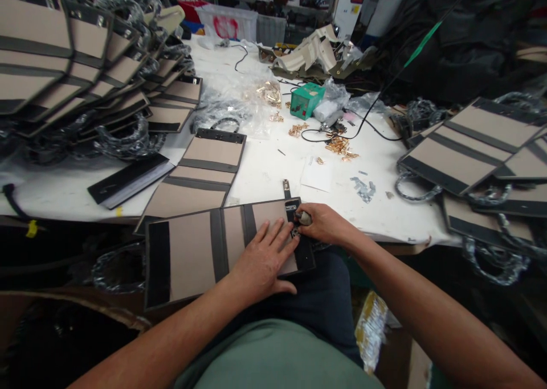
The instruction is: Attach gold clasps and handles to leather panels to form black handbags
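Note:
A flat beige bag panel (192, 246) with dark bands and black ends lies across my lap and against the table edge. My left hand (262, 261) rests flat on its right part, fingers spread. My right hand (325, 224) is closed around a small tool with a rounded grey-brown end (304, 218), held over the panel's black right end. The tool's tip is hidden. Metal fittings show on that end, near my left fingertips. A short black strap with a metal clasp (286, 187) sticks out beyond the panel's far edge. Another beige panel (209, 152) lies behind it.
Stacked bag panels with plastic-wrapped handles stand at left (89, 64) and right (457, 144). Gold fittings (339, 145), grey metal plates (364, 189) and a green control box (306, 100) lie on the white table (260, 167). A black cable (384, 87) hangs at right.

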`<state>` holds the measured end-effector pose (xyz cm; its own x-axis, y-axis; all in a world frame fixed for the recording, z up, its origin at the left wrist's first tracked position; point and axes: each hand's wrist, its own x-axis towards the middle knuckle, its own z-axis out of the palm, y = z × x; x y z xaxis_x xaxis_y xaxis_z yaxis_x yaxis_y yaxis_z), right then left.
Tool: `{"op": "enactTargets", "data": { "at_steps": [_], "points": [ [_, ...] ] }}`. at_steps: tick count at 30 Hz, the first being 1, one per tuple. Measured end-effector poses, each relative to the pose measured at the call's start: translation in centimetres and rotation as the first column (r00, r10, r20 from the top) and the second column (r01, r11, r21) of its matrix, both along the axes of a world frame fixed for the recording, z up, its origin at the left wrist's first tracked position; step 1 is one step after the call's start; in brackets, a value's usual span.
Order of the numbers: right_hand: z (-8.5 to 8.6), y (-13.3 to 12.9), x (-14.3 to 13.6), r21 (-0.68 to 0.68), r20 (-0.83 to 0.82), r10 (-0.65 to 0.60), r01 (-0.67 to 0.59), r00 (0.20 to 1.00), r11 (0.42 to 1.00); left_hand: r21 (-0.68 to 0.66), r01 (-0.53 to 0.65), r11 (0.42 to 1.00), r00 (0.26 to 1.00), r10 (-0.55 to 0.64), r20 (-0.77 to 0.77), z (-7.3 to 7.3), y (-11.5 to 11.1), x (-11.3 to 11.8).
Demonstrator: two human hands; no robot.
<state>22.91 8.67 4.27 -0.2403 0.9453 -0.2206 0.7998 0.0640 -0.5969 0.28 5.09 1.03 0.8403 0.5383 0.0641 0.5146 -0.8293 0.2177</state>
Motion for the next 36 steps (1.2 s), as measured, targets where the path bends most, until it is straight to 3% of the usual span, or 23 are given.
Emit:
{"op": "enactTargets", "data": {
  "at_steps": [6,13,20,25,29,31,32,34,36],
  "points": [
    [0.5,0.0,-0.1,-0.017,-0.027,0.000,-0.001,1.000,1.000,-0.003,-0.052,0.999,0.995,0.052,-0.088,0.0,-1.0,0.5],
    [0.6,0.9,0.1,-0.067,-0.015,0.011,-0.012,1.000,0.998,-0.096,-0.069,0.993,0.994,0.060,-0.097,1.5,-0.5,0.8],
    [0.8,0.9,-0.1,-0.067,-0.007,0.005,-0.005,1.000,0.998,-0.101,-0.134,0.986,0.988,0.126,-0.088,1.4,-1.3,1.5],
    [0.8,0.8,0.0,-0.058,-0.011,0.015,-0.016,1.000,0.998,-0.099,-0.112,0.989,0.989,0.102,-0.105,1.9,-1.3,1.6],
    [1.9,0.3,0.4,-0.047,-0.180,-0.036,0.028,0.983,0.999,-0.088,-0.098,0.991,0.988,0.087,-0.128,2.2,-1.0,1.7],
    [2.6,0.0,0.1,-0.021,-0.402,-0.153,0.158,0.903,0.987,-0.083,-0.094,0.992,0.988,0.083,-0.131,2.2,-0.9,1.8],
    [2.8,-0.2,-0.2,-0.007,-0.544,-0.217,0.255,0.810,0.967,-0.082,-0.093,0.992,0.988,0.082,-0.132,2.2,-0.9,1.8],
    [2.7,-0.3,-1.0,-0.018,-0.804,-0.279,0.448,0.526,0.894,-0.084,-0.095,0.992,0.987,0.083,-0.135,2.3,-0.9,1.8],
    [2.0,-0.1,-2.0,-0.074,-0.941,-0.244,0.565,0.233,0.822,-0.089,-0.101,0.991,0.986,0.088,-0.139,2.3,-0.9,1.9]
  ]
}}
